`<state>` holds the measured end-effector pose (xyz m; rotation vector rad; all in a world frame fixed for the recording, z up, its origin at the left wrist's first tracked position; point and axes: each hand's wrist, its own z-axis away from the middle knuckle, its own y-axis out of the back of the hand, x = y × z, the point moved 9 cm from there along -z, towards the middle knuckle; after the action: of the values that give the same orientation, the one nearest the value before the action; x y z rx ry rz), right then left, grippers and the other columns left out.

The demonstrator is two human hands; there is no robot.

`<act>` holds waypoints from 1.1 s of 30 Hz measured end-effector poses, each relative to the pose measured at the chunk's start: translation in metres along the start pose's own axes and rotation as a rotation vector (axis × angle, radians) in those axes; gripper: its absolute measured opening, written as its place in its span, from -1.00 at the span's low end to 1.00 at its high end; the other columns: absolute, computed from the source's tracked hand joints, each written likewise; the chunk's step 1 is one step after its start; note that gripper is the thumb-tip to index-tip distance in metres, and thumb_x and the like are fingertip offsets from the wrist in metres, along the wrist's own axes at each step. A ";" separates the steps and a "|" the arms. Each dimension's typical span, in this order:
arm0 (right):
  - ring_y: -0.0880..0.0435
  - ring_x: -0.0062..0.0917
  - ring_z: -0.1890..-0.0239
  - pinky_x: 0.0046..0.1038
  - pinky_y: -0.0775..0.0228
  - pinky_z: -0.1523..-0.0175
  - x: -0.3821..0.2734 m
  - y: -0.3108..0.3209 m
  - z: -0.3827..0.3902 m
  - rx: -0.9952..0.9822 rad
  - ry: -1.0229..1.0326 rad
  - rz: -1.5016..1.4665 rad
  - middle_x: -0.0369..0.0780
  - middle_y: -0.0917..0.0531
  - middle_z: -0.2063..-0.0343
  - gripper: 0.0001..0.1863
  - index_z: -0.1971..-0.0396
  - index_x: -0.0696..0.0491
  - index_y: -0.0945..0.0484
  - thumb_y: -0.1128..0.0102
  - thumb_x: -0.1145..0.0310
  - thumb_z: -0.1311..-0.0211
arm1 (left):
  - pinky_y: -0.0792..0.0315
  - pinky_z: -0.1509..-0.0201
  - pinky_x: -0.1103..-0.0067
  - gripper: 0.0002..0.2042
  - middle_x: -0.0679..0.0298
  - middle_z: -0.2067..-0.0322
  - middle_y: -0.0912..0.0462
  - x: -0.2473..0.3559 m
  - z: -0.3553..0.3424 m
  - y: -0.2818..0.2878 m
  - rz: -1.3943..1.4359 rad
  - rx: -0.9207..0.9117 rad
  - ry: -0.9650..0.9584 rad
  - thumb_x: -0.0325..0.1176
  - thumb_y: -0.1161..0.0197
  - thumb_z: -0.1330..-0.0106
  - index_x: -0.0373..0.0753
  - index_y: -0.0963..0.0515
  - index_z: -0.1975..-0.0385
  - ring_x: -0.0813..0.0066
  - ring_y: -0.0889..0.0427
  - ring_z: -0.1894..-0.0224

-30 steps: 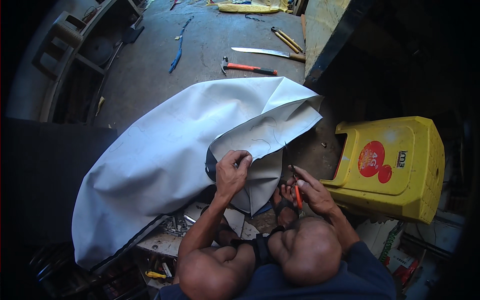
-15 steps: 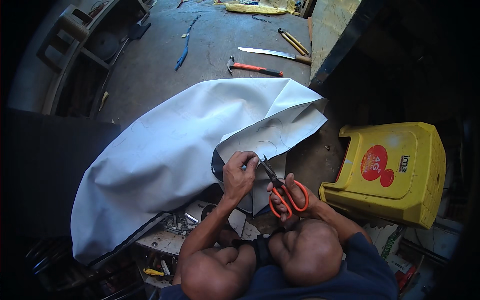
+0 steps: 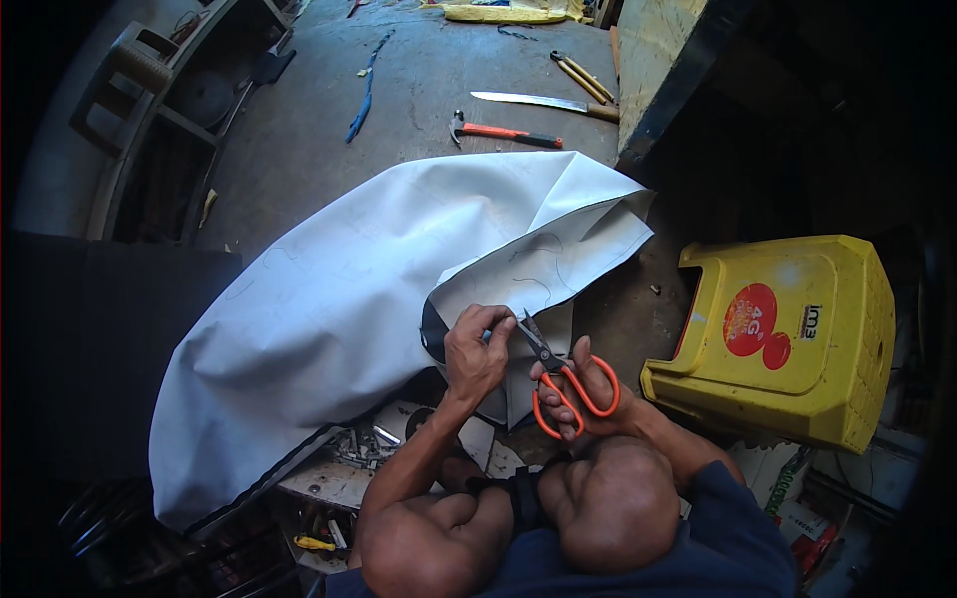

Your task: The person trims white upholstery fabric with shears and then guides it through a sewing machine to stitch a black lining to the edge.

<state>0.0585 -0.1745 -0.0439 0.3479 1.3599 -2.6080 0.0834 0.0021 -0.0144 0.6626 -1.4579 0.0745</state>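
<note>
While pinching the edge of the white sheet [image 3: 339, 279] between thumb and forefinger of the left hand [image 3: 477, 349], curling the remaining fingers in toward the palm. Grasping the orange-handled scissors [image 3: 546, 359] in the right hand [image 3: 596, 387], with fingers wrapping around the widely spread handle loops. Pointing the dark blades up and slightly to the left — holding them a little parted, tips just beside the left fingertips. Not telling for certain, at this size, any contact between blades and sheet.

Having the sheet lying broad and puckered in front of the bare knees [image 3: 618, 503], reaching from the lower left to just beyond the hands, with its right end folding back on itself. Seeing thin dark threads [image 3: 538, 285] curling over that folded part, and a dark band [image 3: 259, 481] running along the lower-left edge.

Facing, on the grey floor [image 3: 289, 149] beyond the sheet, a red-handled hammer [image 3: 508, 134], then a long knife [image 3: 538, 101], then a two-handled tool [image 3: 583, 78] near the knife's handle — with a blue cord [image 3: 365, 95] lying farther left. Having a boxy yellow plastic piece [image 3: 788, 389] standing to the right, apart from the sheet, and small metal pieces [image 3: 364, 448] lying near the left forearm.
</note>
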 end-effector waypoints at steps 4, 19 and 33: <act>-0.52 -0.62 0.51 -0.45 -0.60 0.47 0.000 -0.002 -0.001 -0.006 0.010 0.021 -0.31 -0.45 0.40 -0.05 -0.16 0.03 -0.43 0.26 -0.60 -0.29 | -0.50 0.17 0.54 -0.89 0.16 0.36 -0.69 -0.010 0.002 0.000 0.061 0.007 0.096 -0.49 -0.36 -0.33 -0.36 -0.70 0.21 0.37 -0.67 0.35; -0.36 -0.73 0.69 -0.65 -0.27 0.65 -0.037 0.021 0.004 0.324 0.391 0.278 -0.36 -0.40 0.53 -0.24 -0.05 0.11 -0.42 0.04 -0.39 -0.43 | -0.54 0.13 0.45 -0.86 0.06 0.31 -0.71 -0.013 0.006 -0.001 0.045 0.006 0.075 -0.45 -0.32 -0.40 -0.35 -0.66 0.15 0.22 -0.72 0.28; -0.68 -0.52 0.43 -0.43 -0.71 0.35 -0.074 0.070 -0.020 0.667 0.674 0.259 -0.21 -0.57 0.34 -0.59 0.06 0.10 -0.31 -0.40 0.45 -0.28 | -0.48 0.13 0.24 -0.92 0.04 0.31 -0.60 0.000 0.013 -0.018 -0.200 -0.094 -0.040 -0.49 -0.35 -0.28 -0.33 -0.60 0.31 0.00 -0.62 0.25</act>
<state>0.1508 -0.1942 -0.0886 1.4817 0.4291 -2.7303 0.0798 -0.0180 -0.0216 0.7322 -1.4174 -0.1629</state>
